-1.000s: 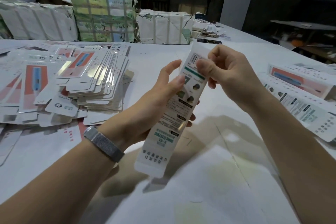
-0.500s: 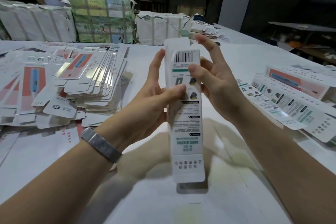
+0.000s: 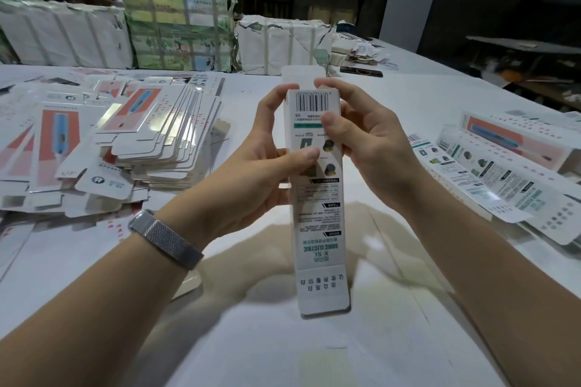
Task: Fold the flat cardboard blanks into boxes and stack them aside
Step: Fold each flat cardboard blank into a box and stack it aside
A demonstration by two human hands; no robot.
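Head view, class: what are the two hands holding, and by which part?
Both the left hand and the right hand grip one long box near its barcode end, thumbs on the printed face.

I hold one long box (image 3: 317, 198) between my two hands, left hand (image 3: 251, 173) and right hand (image 3: 371, 148). Three strapped bundles (image 3: 179, 31) line the top of the frame. Flat blanks (image 3: 157, 135) at left are too many to count; finished boxes (image 3: 503, 173) at right, at least three.
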